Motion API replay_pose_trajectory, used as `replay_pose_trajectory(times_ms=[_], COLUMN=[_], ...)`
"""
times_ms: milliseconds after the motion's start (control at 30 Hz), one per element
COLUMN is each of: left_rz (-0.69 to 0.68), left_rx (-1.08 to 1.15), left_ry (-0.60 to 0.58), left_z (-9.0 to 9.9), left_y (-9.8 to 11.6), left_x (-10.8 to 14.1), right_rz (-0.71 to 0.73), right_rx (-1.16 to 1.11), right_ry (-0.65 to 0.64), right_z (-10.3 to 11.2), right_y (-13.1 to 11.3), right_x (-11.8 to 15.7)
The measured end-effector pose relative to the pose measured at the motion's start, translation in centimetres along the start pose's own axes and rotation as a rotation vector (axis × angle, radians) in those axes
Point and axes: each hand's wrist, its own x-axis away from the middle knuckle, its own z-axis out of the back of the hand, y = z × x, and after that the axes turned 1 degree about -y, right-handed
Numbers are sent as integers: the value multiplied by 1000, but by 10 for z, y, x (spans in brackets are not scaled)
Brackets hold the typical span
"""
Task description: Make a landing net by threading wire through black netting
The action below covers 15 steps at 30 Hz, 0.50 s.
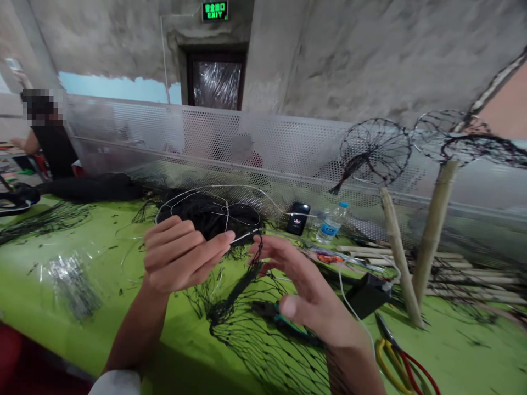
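My left hand (177, 258) is closed, its thumb and index finger pinching a thin metal wire (242, 237). Part of the wire curves back in a wide loop above the table. Gathered loops at the top of a black knotted net (251, 329) hang at the wire's tip. My right hand (308, 285) is beside them, fingers stretched out and thumb apart, the fingertips touching the net strands. Below the right hand, dark-handled pliers (267, 311) lie on the table, partly covered by the hand and net.
On the green table (24, 274) are a bundle of short wires (74, 285), a phone (298, 218), a water bottle (331, 222), scissors (393, 351) and a black adapter (366, 293). Wooden posts (434, 236) hold net hoops (376, 151) at right. A perforated panel (288, 148) stands behind; a person (51, 137) is far left.
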Motion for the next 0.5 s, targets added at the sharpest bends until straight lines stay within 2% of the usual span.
replay_pose_trajectory(times_ms=[100,200,267,367,433,500], left_rz=[-22,-33,-67,-174,-232,-256], left_rx=[-38,-94,-121,-162,-196,-231], left_ry=[6,21,43,82,98,111], left_z=[2,5,8,12,17,22], left_y=[-1,-10,-20,-33,-35,-33], left_x=[1,-4,-16,-46,-68,-87], right_rz=[-70,-82,-46,24,20,-23], right_rx=[79,-17,-164,-516,-730,-822], right_ry=[-2,-4,-3,-5,-96,-230], right_z=[-9,-14,-11,-3,4,10], right_y=[-8,-12,-16,-32,-48,-65], right_x=[-2,-14,-27,-43,-48,-48])
